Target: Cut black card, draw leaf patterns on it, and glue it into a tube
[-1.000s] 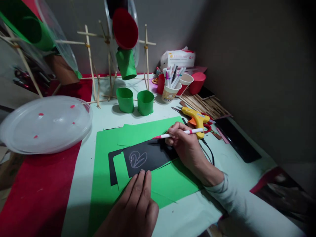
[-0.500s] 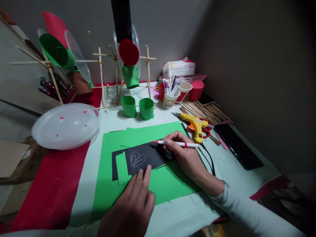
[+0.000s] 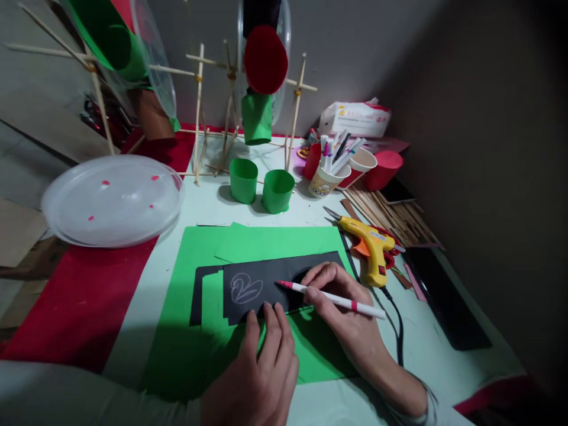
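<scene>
Left hand: our left hand [image 3: 260, 373] lies nearest us, fingers stretched flat and pressing the near edge of the black card [image 3: 266, 284]; it grips nothing, only pins the card down.
Right hand: just right of the black card, our right hand [image 3: 341, 307] has its fingers pinched round the pen [image 3: 331, 299], whose red tip points left over the card.
Black card: it lies flat on the green sheet [image 3: 248, 307] in the middle of the counter [image 3: 208, 204], with a pale swan outline [image 3: 245, 289] drawn on its left part.
Handling: we judge the card thin, light and bendable, apt to slide on the smooth green sheet, so it is best held by flat pressure at an edge, clear of the drawing.
Right of the card: a yellow glue gun [image 3: 370, 248] lies on the counter.
Beyond the card: two green cups [image 3: 260, 186] stand upright, a clear plastic lid [image 3: 110, 201] lies to the far left, and a paper cup of pens [image 3: 328, 174] stands to the far right.
</scene>
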Demonstrator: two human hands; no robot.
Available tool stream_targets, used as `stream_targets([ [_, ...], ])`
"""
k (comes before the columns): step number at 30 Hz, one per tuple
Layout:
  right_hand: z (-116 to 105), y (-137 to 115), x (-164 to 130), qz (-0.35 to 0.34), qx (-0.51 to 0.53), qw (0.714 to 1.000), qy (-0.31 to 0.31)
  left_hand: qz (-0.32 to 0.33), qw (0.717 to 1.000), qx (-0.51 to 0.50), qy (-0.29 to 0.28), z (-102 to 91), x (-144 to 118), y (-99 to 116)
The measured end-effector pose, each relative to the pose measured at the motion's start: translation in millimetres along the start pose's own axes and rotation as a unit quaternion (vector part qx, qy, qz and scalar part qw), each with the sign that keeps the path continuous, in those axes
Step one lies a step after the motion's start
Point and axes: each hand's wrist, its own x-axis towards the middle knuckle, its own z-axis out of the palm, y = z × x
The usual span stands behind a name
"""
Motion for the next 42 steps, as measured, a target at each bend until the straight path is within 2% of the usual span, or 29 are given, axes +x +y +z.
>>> stream_targets([
  [7,0.7,-1.3,-0.4,-0.014,-0.020,1.000,0.017,0.032,0.999,0.011,0.000,3.5,-0.7,-5.5],
  [13,2.6,-2.6,-0.7,-0.029,-0.006,0.999,0.025,0.054,0.996,0.014,0.071,9.3,1.1,-10.8],
  [20,6.6,-2.8,-0.4,-0.039,-0.005,0.999,0.027,0.063,0.994,0.009,0.090,12.6,2.7,-10.5],
  [31,6.5,-0.3,-0.9,-0.046,-0.018,0.998,0.028,0.081,0.995,0.037,0.035,3.7,3.1,-11.6],
  [42,6.6,-2.0,-0.4,-0.039,-0.025,0.998,0.036,0.061,0.997,0.038,0.043,7.3,-1.1,-4.8],
])
